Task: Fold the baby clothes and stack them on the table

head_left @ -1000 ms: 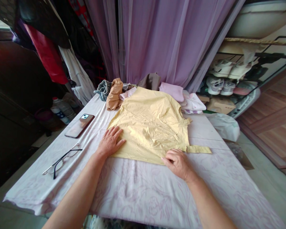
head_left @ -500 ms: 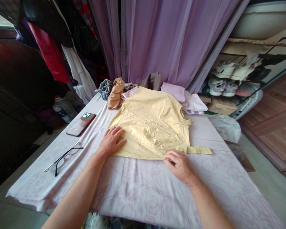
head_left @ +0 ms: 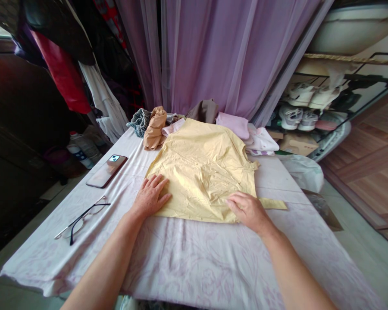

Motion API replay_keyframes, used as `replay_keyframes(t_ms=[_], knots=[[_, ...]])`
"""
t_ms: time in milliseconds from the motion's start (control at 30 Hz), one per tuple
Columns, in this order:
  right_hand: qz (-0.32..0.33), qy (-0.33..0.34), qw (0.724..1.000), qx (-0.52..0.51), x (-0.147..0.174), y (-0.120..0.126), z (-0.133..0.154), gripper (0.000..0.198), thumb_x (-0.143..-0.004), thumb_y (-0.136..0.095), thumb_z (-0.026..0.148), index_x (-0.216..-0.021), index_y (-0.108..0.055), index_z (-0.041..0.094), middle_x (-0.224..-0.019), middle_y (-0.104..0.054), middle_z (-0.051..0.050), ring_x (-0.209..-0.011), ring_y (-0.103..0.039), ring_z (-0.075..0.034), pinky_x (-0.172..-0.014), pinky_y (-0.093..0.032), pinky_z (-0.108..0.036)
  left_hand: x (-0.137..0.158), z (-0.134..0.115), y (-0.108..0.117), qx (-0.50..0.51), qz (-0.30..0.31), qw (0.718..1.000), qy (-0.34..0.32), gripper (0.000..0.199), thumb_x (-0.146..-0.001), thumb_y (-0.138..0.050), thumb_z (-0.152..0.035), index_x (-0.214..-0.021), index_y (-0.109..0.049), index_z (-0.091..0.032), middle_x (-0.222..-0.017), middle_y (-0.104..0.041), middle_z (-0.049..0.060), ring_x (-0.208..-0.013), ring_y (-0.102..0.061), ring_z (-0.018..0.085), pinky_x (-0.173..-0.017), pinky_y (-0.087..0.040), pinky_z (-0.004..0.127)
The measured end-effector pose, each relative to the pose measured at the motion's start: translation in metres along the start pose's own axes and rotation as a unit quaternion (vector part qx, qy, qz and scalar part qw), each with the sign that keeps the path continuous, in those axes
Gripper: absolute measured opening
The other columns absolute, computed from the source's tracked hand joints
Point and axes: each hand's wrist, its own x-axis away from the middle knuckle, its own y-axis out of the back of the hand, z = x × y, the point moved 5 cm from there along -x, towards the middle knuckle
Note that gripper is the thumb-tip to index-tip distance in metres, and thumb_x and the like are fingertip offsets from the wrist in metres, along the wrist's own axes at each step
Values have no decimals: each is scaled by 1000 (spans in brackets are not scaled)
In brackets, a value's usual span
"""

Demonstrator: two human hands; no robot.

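A creased yellow apron [head_left: 200,172] lies spread on the table, with a strap [head_left: 273,203] sticking out to the right. My left hand [head_left: 151,196] rests flat on the apron's lower left edge, fingers spread. Near the lower right corner, my right hand [head_left: 247,209] is closed, its fingers curled together against the cloth. The palm hides part of the hem and the start of the strap.
A phone [head_left: 106,171] and eyeglasses [head_left: 82,219] lie on the left of the cloth-covered table [head_left: 194,267]. Behind the apron are bunched brown clothing [head_left: 155,129] and a folded pink cloth [head_left: 233,125]. Shoes [head_left: 297,117] stand on a rack at the right.
My right hand has shifted up slightly from the hem onto the apron's cloth. The lower edge now sits a little nearer to me. My left hand stays on the left edge.
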Motion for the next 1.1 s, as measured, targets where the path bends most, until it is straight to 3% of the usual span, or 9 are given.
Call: replay_keyframes(t_ms=[167,300,367,433,533,667,933,1000,1100], knots=[[-30,-30,998,39,-69,-7,-22,26,-93,-46,30,-96,-72,24,-99,-73,-4,-93,-67,-17,-82,-50,-27,-2,-21,-2,32,16,997,-61,55,-96,-42,-45,-144,-47,-20,-155,-40,11,-146,-30,30,-119,-24,52],[3,-62,996,69,-123,-35,-41,32,-90,-45,23,-111,-70,22,-113,-72,-5,-104,-65,-18,-90,-49,-29,-2,-31,-6,49,41,995,-77,61,-97,-38,-55,-148,-42,-21,-156,-39,10,-147,-27,30,-119,-22,53],[-5,-55,993,101,-145,-38,-46,35,-88,-45,21,-115,-68,21,-119,-70,-7,-109,-62,-20,-95,-47,-32,-2,-32,-8,46,49,995,-78,65,-95,-38,-60,-148,-42,-23,-156,-39,10,-147,-28,30,-119,-23,55],[-55,-58,986,144,-165,-27,-51,38,-87,-48,21,-120,-66,19,-128,-64,-11,-117,-57,-24,-100,-43,-37,-2,-32,-9,42,55,995,-77,67,-94,-38,-64,-147,-43,-23,-156,-39,11,-146,-29,31,-118,-23,55],[-134,-132,961,204,-190,3,-65,48,-86,-54,30,-132,-55,15,-137,-56,-17,-123,-50,-33,-99,-38,-46,-2,-32,-9,40,55,995,-77,67,-94,-37,-65,-146,-45,-25,-156,-39,10,-146,-29,30,-119,-23,55],[-110,-203,938,261,-217,21,-86,62,-85,-57,50,-134,-47,13,-131,-56,-21,-120,-47,-36,-95,-35,-48,-2,-32,-9,48,49,995,-77,66,-93,-39,-65,-146,-45,-27,-156,-39,9,-146,-30,30,-119,-22,55],[-24,-116,936,331,-249,-4,-91,76,-78,-64,56,-137,-43,14,-130,-55,-18,-122,-42,-34,-100,-25,-50,-1,-34,-8,60,65,993,-73,67,-92,-43,-65,-146,-44,-27,-156,-38,9,-146,-29,31,-119,-21,56],[-8,-95,931,352,-253,-10,-86,68,-78,-68,49,-133,-47,14,-123,-60,-17,-119,-44,-32,-102,-23,-50,-1,-34,-7,62,70,993,-70,66,-92,-44,-63,-147,-43,-27,-157,-37,9,-146,-28,31,-120,-21,57],[39,-41,929,366,-256,-21,-77,40,-81,-65,32,-117,-59,16,-107,-67,-12,-111,-49,-28,-104,-19,-47,-1,-34,-8,70,78,992,-66,66,-92,-46,-62,-147,-43,-26,-157,-36,10,-147,-28,31,-120,-20,57]])
